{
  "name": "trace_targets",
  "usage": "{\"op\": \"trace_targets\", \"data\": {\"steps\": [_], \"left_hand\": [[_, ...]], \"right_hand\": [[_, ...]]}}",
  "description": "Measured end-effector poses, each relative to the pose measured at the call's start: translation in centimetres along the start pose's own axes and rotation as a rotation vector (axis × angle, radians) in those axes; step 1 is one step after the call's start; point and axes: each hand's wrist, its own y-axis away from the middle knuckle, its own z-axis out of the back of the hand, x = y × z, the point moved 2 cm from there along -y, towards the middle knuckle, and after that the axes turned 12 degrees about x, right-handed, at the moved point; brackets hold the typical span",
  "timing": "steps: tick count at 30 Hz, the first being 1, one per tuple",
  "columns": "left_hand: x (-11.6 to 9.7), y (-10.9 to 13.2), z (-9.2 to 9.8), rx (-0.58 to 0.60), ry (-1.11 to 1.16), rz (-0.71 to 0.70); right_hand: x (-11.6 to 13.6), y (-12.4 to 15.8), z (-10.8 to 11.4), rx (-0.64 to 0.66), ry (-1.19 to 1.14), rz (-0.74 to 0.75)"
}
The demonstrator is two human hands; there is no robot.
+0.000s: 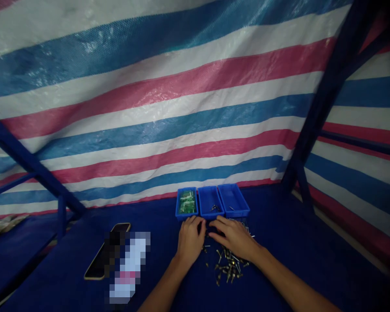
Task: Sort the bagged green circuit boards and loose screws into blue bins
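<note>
Three blue bins stand side by side at the back of the blue table. The left bin (186, 213) holds green and clear pieces, the middle bin (208, 197) a few small metal parts, the right bin (233, 199) one small part. Just in front of the left bin is my left hand (191, 240), fingers bent and thumb near the fingertips; what it holds, if anything, is too small to name. My right hand (234, 236) reaches over a loose pile of small metal parts (230, 266), its thumb and fingers apart, near the middle bin.
A phone (99, 262) lies on the table (152, 221) at the left, beside a pixelated pale item (130, 268). Blue metal posts (325, 99) rise at both sides. A striped sheet (169, 125) hangs behind the bins.
</note>
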Motion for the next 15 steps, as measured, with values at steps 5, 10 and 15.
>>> {"op": "trace_targets", "data": {"steps": [5,10,15], "left_hand": [[0.12,-0.02,-0.08,-0.003,0.007,0.009],[0.14,-0.04,-0.08,0.000,0.023,0.004],[0.03,-0.09,0.06,0.003,0.024,-0.004]], "right_hand": [[-0.11,0.03,-0.57,0.100,0.162,-0.027],[-0.20,-0.08,-0.48,0.105,0.195,-0.016],[0.00,-0.11,-0.25,0.086,0.211,0.007]]}}
